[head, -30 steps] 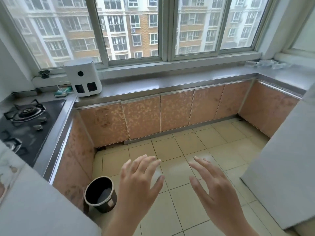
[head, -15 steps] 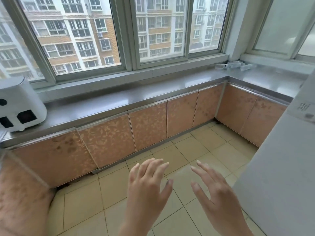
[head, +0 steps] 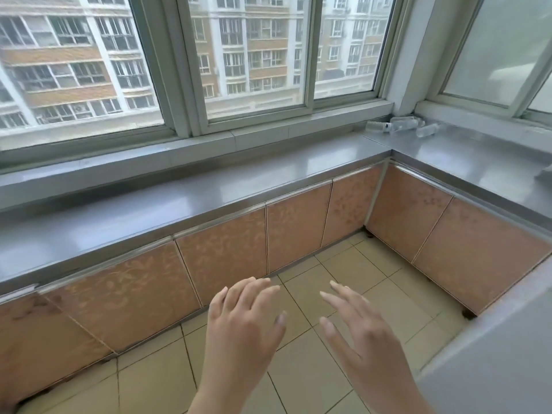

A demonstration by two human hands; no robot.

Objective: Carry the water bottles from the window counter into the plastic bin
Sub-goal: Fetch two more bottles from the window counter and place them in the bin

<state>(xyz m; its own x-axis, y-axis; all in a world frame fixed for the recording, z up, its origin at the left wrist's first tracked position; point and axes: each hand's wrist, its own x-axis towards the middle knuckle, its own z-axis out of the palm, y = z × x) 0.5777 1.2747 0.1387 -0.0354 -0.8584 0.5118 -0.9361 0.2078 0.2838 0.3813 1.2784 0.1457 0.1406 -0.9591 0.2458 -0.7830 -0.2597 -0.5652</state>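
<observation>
Three clear water bottles point(head: 398, 125) lie on their sides in the far right corner of the grey window counter point(head: 268, 180), below the window frame. My left hand point(head: 242, 327) and my right hand point(head: 361, 333) hover side by side over the tiled floor at the bottom of the view, fingers spread and holding nothing. Both are far from the bottles. No plastic bin is in view.
Orange patterned cabinet doors point(head: 221, 255) run under the L-shaped counter, which turns toward me along the right. A grey slab point(head: 493, 348) juts in at the lower right. Beige floor tiles point(head: 343, 270) lie between the cabinets and me.
The view has swung right: the stove, the white appliance and the black bucket have left the frame, and the counter corner with the bottles has come closer. Both hands stay open in front.
</observation>
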